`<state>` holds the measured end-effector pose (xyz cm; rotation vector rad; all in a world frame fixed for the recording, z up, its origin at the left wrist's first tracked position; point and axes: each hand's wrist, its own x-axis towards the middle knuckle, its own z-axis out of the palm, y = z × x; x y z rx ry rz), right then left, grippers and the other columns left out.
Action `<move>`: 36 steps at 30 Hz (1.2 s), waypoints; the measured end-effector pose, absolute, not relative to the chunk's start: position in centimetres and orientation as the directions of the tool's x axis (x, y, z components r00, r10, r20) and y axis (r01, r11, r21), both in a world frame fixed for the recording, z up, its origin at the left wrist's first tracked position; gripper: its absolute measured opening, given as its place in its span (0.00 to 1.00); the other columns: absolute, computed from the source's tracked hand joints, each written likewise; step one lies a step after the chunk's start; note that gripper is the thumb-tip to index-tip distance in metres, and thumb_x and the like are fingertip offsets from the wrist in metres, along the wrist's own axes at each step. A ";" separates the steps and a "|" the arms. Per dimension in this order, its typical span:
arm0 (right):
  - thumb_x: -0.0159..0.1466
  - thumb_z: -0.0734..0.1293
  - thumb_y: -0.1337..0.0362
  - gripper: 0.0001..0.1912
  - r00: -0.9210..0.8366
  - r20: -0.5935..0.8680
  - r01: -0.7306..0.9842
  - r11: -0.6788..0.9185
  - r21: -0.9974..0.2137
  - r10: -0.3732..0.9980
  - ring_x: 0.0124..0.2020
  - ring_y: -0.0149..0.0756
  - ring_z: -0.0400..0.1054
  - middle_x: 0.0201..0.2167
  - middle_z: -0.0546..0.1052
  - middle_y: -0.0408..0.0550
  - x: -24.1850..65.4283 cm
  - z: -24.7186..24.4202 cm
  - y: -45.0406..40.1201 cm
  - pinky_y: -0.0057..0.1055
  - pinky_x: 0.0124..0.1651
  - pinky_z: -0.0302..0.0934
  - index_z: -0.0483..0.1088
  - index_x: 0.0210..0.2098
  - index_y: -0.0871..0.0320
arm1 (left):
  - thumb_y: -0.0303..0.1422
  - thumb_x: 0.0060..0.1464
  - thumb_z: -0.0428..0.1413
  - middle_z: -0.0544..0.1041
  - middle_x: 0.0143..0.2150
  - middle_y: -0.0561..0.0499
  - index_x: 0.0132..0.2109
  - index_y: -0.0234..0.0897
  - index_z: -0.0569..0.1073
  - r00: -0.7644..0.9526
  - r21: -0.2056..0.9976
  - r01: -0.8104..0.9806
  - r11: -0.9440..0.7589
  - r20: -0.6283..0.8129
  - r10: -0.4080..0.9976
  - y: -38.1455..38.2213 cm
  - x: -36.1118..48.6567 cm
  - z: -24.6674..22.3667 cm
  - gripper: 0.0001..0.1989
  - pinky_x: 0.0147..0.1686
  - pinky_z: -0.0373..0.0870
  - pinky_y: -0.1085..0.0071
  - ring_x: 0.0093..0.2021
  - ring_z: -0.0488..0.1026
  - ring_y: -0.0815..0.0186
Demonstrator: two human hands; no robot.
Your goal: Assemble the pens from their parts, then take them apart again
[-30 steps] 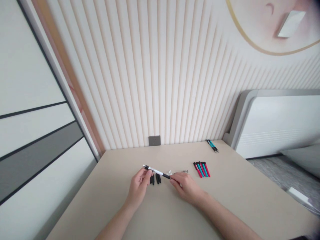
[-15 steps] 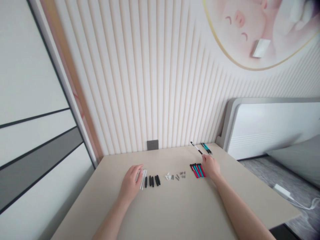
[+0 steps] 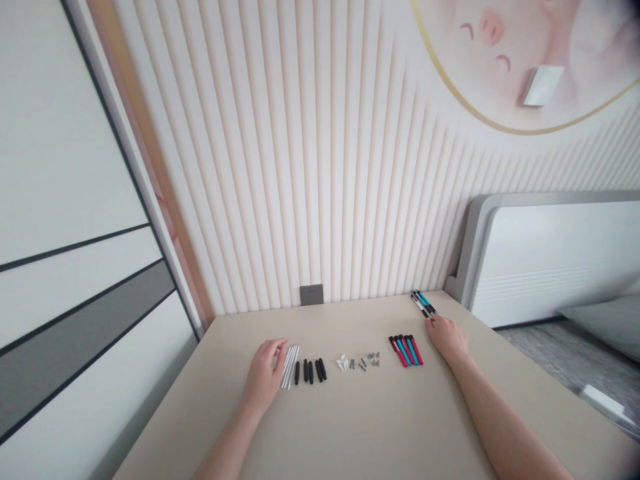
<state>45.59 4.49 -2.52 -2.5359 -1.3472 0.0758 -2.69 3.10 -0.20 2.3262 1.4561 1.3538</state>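
Your two hands rest apart over a pale table [image 3: 320, 427]. At the far right corner, your right hand [image 3: 449, 339] reaches forward, its fingertips at the near end of a white-and-black pen [image 3: 419, 305]. You cannot tell from this view whether those fingers grip the pen or merely touch it, since the hand covers that end. The pen lies slanted, just beside the teal-and-black pens [image 3: 424, 299] and to their left, close to the fluted wall [image 3: 280, 167].

Your left hand [image 3: 265, 373] is relaxed, its fingers loosely curved and its thumb parted from them, with nothing visible in its grasp. It lies immediately left of several thin white rods [image 3: 290, 368]; contact with them cannot be made out.

Reading rightward from the rods, you find five black grips [image 3: 311, 372], one single and two pairs; a small cluster of white pieces [image 3: 343, 362]; and small grey parts [image 3: 373, 360] in loose groups, too small to identify. Next comes a slanted row of red and teal barrels [image 3: 406, 351] with black upper ends, left of your right hand and nearer to you than the pens. Behind the table, a dark socket [image 3: 311, 295] is set low in the wall; to the right stands a pale headboard [image 3: 540, 253].
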 end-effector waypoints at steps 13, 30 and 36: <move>0.67 0.54 0.58 0.20 0.587 0.109 0.795 -0.547 -0.262 0.802 0.45 0.48 0.73 0.43 0.78 0.58 45.9 -2.9 4.5 0.38 0.43 0.64 0.76 0.42 0.57 | 0.39 0.61 0.48 0.79 0.40 0.46 0.42 0.39 0.74 0.158 0.506 0.690 -0.517 0.592 0.790 3.1 -2.3 -0.4 0.13 0.42 0.73 0.63 0.42 0.76 0.59; 0.68 0.55 0.59 0.20 0.591 0.112 0.798 -0.559 -0.226 0.799 0.45 0.49 0.73 0.42 0.78 0.62 45.6 -2.5 5.0 0.40 0.44 0.64 0.76 0.40 0.60 | 0.39 0.61 0.48 0.79 0.40 0.46 0.42 0.39 0.74 0.174 0.508 0.694 -0.510 0.569 0.803 2.9 -2.2 -0.1 0.13 0.43 0.73 0.62 0.42 0.76 0.58; 0.68 0.54 0.58 0.21 0.608 0.118 0.784 -0.570 -0.246 0.785 0.43 0.50 0.74 0.41 0.78 0.61 45.8 -2.7 5.1 0.39 0.42 0.65 0.76 0.41 0.61 | 0.39 0.62 0.47 0.79 0.41 0.46 0.42 0.38 0.74 0.181 0.510 0.698 -0.502 0.553 0.813 3.0 -2.3 -0.2 0.13 0.44 0.72 0.62 0.42 0.76 0.58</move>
